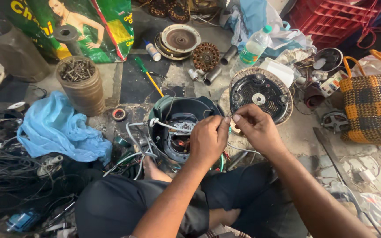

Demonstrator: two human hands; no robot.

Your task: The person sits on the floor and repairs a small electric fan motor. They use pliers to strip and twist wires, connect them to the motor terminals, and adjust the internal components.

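Hands of a seated person meet above an opened motor housing (179, 128), a dark green round shell that rests on the floor between the person's knees, with copper windings and white and grey wires showing inside it. Left hand (207, 140) lies over the housing's right rim, its fingers (222, 124) curled together and pinched on something too small to make out, probably a thin wire end. Right hand (255, 127) comes in from the right, its fingertips (236, 118) pressed together and touching those of the left hand at the same spot. Just behind the hands lies a round black motor cover (261, 90) with a light woven rim. Left of the housing sits a crumpled blue plastic bag (56, 128), and behind that a brown tin of screws (79, 81). A clear plastic bottle (252, 48) with a green cap lies further back; a checked woven basket (371, 108) stands at far right
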